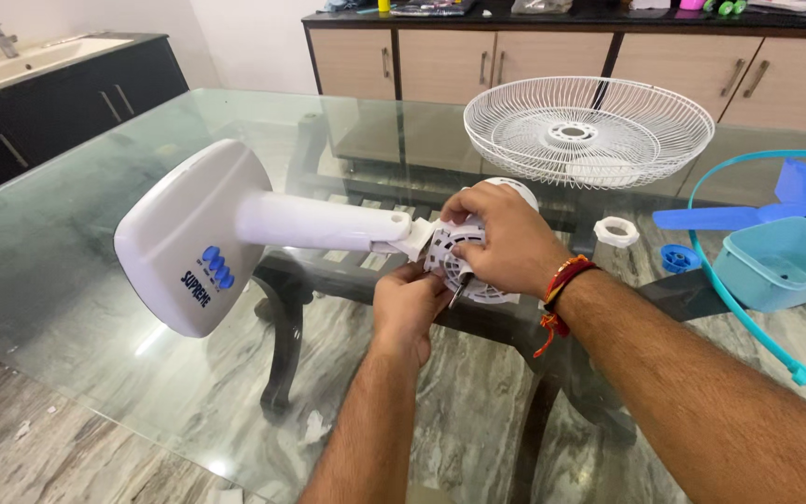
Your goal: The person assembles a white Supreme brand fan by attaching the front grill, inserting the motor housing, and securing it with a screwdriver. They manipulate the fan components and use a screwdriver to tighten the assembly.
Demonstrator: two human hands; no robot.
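Fan base (193, 238) lying tipped toward the glass table's (67, 271) left edge, left hand (409, 303) pinches the motor housing (464, 257) from below while right hand (506, 238) clamps over it, gripping a screwdriver (456, 291) best kept square and steady.

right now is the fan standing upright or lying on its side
Lying on its side: the fan rests across the glass table, base facing sideways, neck horizontal.

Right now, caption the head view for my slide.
Both hands, left hand and right hand, grip a white fan motor housing over a glass table.
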